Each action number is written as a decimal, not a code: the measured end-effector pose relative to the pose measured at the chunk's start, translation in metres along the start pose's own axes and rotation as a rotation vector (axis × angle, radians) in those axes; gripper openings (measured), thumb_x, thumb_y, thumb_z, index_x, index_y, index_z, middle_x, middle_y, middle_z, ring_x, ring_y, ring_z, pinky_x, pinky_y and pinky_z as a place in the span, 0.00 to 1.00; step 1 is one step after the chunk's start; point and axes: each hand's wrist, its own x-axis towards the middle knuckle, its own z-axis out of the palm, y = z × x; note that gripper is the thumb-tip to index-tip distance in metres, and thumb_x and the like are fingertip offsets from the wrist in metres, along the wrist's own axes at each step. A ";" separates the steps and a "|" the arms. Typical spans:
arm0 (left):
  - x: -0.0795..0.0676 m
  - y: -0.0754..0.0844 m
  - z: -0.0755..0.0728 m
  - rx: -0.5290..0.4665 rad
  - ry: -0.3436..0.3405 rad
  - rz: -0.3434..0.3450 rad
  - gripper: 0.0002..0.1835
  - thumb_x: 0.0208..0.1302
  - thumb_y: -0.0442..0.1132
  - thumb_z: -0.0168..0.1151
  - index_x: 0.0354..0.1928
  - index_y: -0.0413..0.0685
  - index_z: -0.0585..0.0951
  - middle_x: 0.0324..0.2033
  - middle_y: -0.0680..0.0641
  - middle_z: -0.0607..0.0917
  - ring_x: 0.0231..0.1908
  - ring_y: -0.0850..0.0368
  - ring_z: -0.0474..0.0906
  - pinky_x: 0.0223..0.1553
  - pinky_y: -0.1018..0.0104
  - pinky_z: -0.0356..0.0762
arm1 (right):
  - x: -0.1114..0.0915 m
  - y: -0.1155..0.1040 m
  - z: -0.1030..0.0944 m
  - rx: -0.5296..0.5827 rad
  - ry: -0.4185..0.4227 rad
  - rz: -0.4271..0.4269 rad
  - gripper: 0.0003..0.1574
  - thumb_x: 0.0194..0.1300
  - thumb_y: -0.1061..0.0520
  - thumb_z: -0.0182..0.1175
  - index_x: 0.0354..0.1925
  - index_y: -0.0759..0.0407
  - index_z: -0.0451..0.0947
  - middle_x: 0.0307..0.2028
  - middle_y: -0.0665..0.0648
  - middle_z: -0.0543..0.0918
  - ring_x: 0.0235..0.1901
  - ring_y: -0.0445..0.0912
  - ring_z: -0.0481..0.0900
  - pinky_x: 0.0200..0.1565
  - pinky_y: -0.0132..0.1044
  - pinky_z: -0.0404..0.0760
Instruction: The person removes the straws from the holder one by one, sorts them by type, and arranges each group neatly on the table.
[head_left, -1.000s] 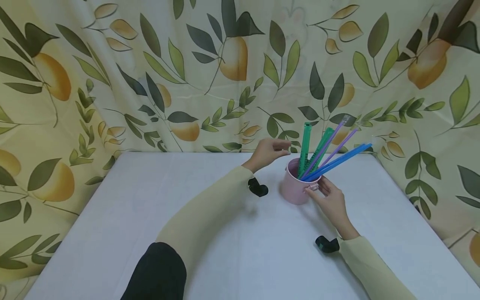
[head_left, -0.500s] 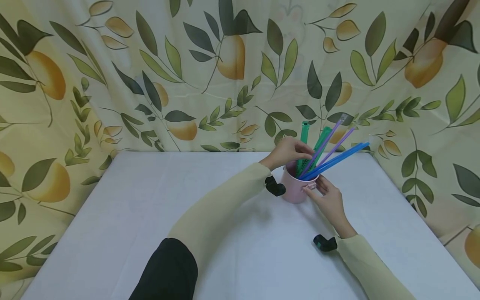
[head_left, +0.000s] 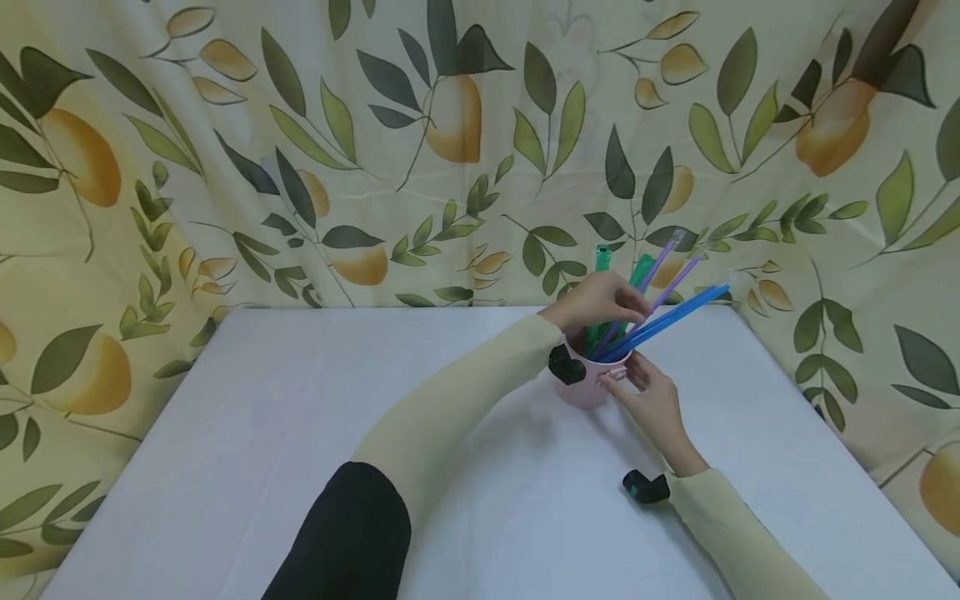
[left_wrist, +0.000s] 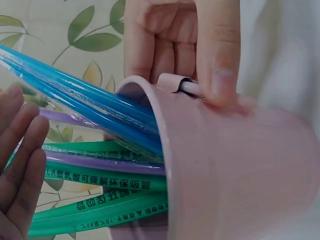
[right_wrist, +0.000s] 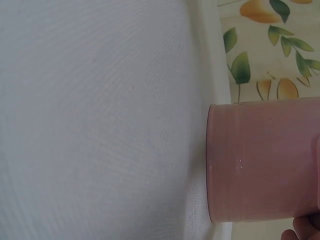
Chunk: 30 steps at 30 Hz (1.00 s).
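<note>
A small pink bucket [head_left: 581, 390] stands on the table, holding green straws [left_wrist: 105, 179], purple straws [head_left: 678, 279] and blue straws [head_left: 678, 318] in clear wrappers. My left hand [head_left: 596, 300] is over the bucket's mouth, fingertips among the straws. In the left wrist view, the left hand's fingers [left_wrist: 31, 150] look extended beside the straws; I see no pinch. My right hand [head_left: 654, 404] grips the bucket's side at the small lug [left_wrist: 172, 82], thumb on the outer wall. The right wrist view shows the bucket's lower wall [right_wrist: 265, 160] with fingertips at the corner.
A white-covered table [head_left: 285, 433] spreads around the bucket. Behind it hangs a curtain [head_left: 465, 208] with a fruit and leaf print, close to the table's back edge. Black wrist cameras [head_left: 647, 487] sit on both wrists.
My left hand has moved right, from beside the bucket to over its mouth and in among the straws. The right hand has kept its grip on the bucket, which stays in place.
</note>
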 end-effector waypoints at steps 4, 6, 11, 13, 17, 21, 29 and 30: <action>0.006 -0.002 0.002 0.006 -0.024 0.023 0.12 0.60 0.39 0.63 0.46 0.45 0.84 0.42 0.50 0.87 0.40 0.67 0.82 0.41 0.84 0.74 | 0.000 0.001 0.001 -0.020 0.004 0.000 0.47 0.61 0.45 0.62 0.68 0.67 0.56 0.65 0.70 0.65 0.62 0.64 0.68 0.60 0.54 0.69; 0.009 -0.002 0.003 0.007 -0.030 0.024 0.13 0.60 0.39 0.64 0.46 0.44 0.84 0.41 0.50 0.87 0.39 0.66 0.82 0.40 0.84 0.74 | 0.000 0.002 0.001 -0.023 0.007 -0.008 0.47 0.61 0.46 0.62 0.68 0.68 0.56 0.65 0.71 0.65 0.62 0.64 0.68 0.60 0.54 0.69; 0.011 -0.003 0.008 0.036 -0.049 0.032 0.13 0.60 0.40 0.64 0.46 0.43 0.84 0.41 0.49 0.87 0.38 0.65 0.82 0.39 0.84 0.74 | 0.000 0.003 0.002 -0.016 0.018 -0.035 0.46 0.61 0.47 0.63 0.68 0.68 0.57 0.64 0.71 0.66 0.61 0.64 0.69 0.59 0.53 0.70; 0.011 -0.004 0.009 0.060 -0.059 0.042 0.13 0.60 0.40 0.64 0.45 0.44 0.84 0.41 0.49 0.87 0.39 0.65 0.82 0.39 0.84 0.74 | 0.000 0.003 0.002 -0.012 0.020 -0.039 0.46 0.61 0.47 0.63 0.67 0.69 0.58 0.64 0.71 0.67 0.61 0.64 0.70 0.59 0.53 0.70; 0.011 -0.005 0.011 0.089 -0.074 0.043 0.12 0.60 0.39 0.64 0.45 0.43 0.84 0.41 0.48 0.87 0.39 0.64 0.83 0.39 0.85 0.73 | 0.000 0.003 0.002 -0.003 0.013 -0.029 0.46 0.61 0.47 0.63 0.67 0.69 0.57 0.64 0.71 0.66 0.61 0.64 0.69 0.59 0.53 0.70; 0.011 -0.005 0.013 0.094 -0.076 0.032 0.11 0.60 0.39 0.64 0.43 0.43 0.84 0.39 0.48 0.88 0.37 0.65 0.82 0.39 0.85 0.73 | 0.000 0.003 0.002 0.004 0.005 -0.017 0.47 0.61 0.47 0.62 0.68 0.68 0.56 0.64 0.71 0.65 0.61 0.64 0.69 0.60 0.54 0.69; 0.009 -0.005 0.014 0.106 -0.073 0.022 0.09 0.61 0.40 0.63 0.40 0.44 0.84 0.36 0.49 0.87 0.35 0.65 0.80 0.39 0.83 0.72 | 0.001 0.003 0.001 0.028 0.010 -0.043 0.44 0.61 0.50 0.64 0.67 0.70 0.59 0.62 0.71 0.68 0.60 0.62 0.70 0.59 0.51 0.70; 0.010 -0.006 0.014 0.106 -0.070 0.027 0.09 0.61 0.40 0.63 0.40 0.43 0.84 0.36 0.49 0.87 0.35 0.65 0.80 0.39 0.84 0.71 | 0.001 0.003 0.001 0.026 0.011 -0.044 0.44 0.61 0.50 0.64 0.67 0.70 0.59 0.62 0.71 0.68 0.60 0.63 0.70 0.59 0.51 0.70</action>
